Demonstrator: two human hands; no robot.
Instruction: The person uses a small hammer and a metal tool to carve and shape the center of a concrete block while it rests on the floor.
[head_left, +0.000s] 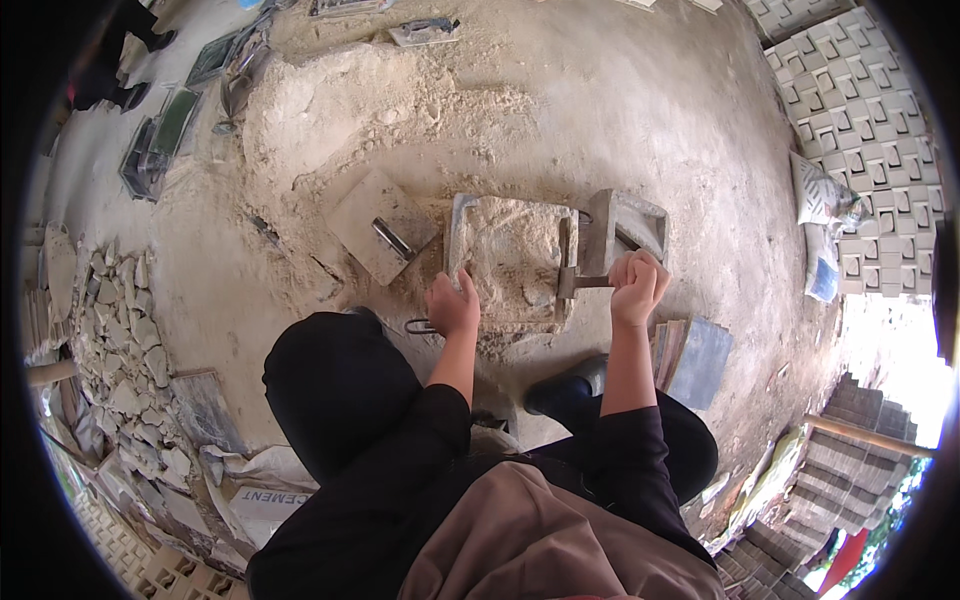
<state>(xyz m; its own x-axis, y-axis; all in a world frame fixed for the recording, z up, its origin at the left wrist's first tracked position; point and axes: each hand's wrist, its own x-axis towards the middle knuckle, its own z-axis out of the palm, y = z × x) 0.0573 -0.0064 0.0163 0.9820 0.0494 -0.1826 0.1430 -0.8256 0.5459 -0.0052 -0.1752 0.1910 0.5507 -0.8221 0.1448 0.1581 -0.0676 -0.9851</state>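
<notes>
A square metal mould frame (455,235) lies on the ground in front of me, filled with pale sandy powder (515,235). My left hand (455,303) is at its near left corner, thumb on the inner side and fingers curled on the outer side of the wall. My right hand (638,285) is closed round the handle of a T-shaped, hammer-like tool (568,283). The tool's head rests at the frame's right edge, and its lower part is hard to make out.
Left of the frame, a metal cylinder (393,238) lies on a square plate (365,215). A smaller tray-like mould (628,222) stands to the right. Flat plates (697,362) lie by my right leg, rubble (125,345) at far left, stacked pale blocks (850,110) at far right.
</notes>
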